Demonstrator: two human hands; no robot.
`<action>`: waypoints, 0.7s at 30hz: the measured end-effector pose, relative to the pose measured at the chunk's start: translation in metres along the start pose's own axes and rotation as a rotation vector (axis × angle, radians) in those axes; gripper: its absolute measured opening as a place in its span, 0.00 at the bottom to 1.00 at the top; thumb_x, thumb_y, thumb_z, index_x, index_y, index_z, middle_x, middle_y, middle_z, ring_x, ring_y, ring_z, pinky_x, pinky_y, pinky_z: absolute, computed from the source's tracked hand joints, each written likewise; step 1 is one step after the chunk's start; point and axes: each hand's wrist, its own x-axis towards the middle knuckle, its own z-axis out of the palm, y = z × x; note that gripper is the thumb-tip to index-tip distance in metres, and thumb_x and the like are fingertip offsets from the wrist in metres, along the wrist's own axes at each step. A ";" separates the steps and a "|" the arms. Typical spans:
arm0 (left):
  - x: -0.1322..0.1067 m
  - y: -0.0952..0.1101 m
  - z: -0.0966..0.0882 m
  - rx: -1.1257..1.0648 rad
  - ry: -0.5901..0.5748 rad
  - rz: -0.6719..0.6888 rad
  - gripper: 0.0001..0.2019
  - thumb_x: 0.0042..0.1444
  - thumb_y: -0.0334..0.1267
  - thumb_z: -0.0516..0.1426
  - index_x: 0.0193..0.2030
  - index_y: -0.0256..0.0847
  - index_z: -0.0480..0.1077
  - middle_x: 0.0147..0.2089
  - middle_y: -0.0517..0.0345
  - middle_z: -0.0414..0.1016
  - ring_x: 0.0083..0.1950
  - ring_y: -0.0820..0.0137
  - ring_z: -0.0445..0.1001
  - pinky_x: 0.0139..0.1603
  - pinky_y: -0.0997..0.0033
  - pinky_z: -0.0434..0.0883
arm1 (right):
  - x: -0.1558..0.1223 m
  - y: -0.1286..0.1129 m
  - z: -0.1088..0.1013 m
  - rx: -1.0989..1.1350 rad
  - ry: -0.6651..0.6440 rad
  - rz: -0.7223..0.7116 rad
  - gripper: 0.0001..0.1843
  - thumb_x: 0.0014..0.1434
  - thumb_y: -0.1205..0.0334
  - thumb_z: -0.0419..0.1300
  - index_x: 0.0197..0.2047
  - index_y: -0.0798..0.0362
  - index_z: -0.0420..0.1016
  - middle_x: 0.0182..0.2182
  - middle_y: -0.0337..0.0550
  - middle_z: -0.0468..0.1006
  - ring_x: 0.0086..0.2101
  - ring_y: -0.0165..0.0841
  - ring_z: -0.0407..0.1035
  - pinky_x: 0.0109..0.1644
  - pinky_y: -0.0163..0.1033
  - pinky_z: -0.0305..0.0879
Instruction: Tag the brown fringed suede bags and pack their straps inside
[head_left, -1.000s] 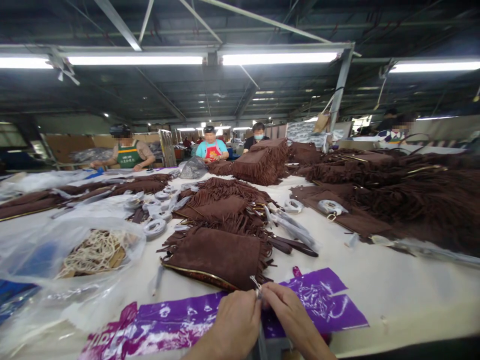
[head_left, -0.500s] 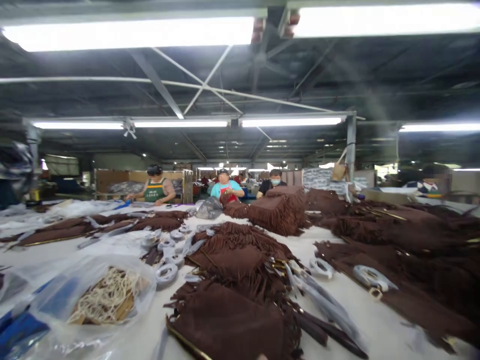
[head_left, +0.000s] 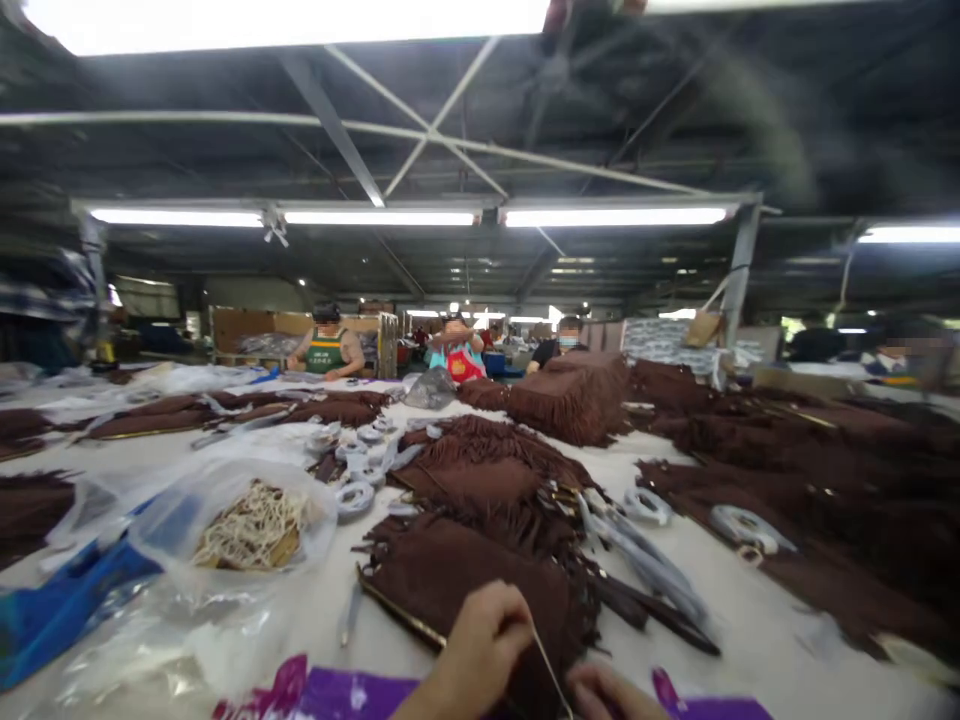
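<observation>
My left hand (head_left: 474, 652) is at the bottom centre, fingers curled closed and pinching a thin pale cord (head_left: 549, 672) that runs down to my right hand (head_left: 609, 690). Only the knuckles of my right hand show at the frame's lower edge, closed on the same cord. Both hands hover over the near edge of a brown suede fringed bag (head_left: 472, 585) with a gold zip edge. A purple plastic bag (head_left: 330, 692) lies under my hands.
More brown fringed bags (head_left: 487, 470) are stacked across the white table (head_left: 757, 640). A clear bag of cream cords (head_left: 251, 520) sits at left beside blue plastic (head_left: 60, 610). Wrapped straps (head_left: 645, 570) lie at right. Three people work at the far end.
The camera tilted up so my hands left view, then dipped again. My hands have reappeared at the bottom edge, still together on the cord over the brown bag.
</observation>
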 end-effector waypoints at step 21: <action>0.006 0.007 0.008 -0.260 0.018 -0.110 0.05 0.50 0.36 0.53 0.28 0.38 0.67 0.24 0.65 0.61 0.22 0.76 0.61 0.18 0.80 0.59 | -0.009 -0.020 -0.010 0.513 -0.137 0.045 0.21 0.54 0.42 0.60 0.29 0.53 0.73 0.23 0.35 0.67 0.26 0.31 0.58 0.30 0.34 0.56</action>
